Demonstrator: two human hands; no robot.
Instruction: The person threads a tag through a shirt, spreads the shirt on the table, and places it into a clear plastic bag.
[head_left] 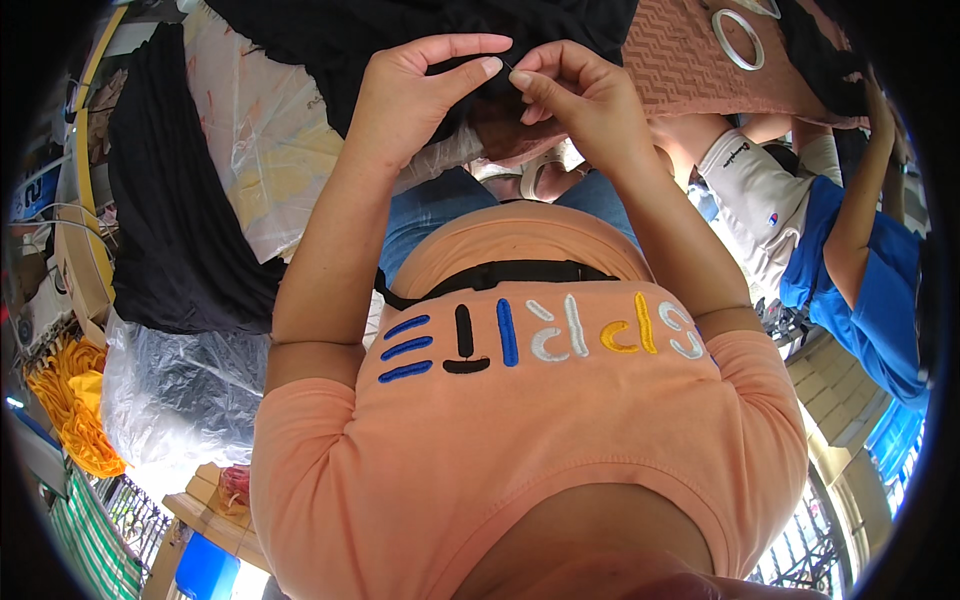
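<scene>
My left hand (415, 85) is raised over a black cloth (300, 30), thumb and index finger apart with a gap between their tips. Close beside those tips, my right hand (580, 95) pinches a thin dark needle-like thing (509, 68) between thumb and index finger. Whether it is a needle or a bit of thread is too small to tell. The black cloth spreads beneath and beyond both hands, over the far side of the work surface.
A clear plastic sheet (265, 140) and a second dark cloth (170, 210) lie on my left. To the right, a white ring (738, 40) rests on a rust-coloured patterned cloth (670, 65). A person in a blue shirt (880, 280) sits close by there.
</scene>
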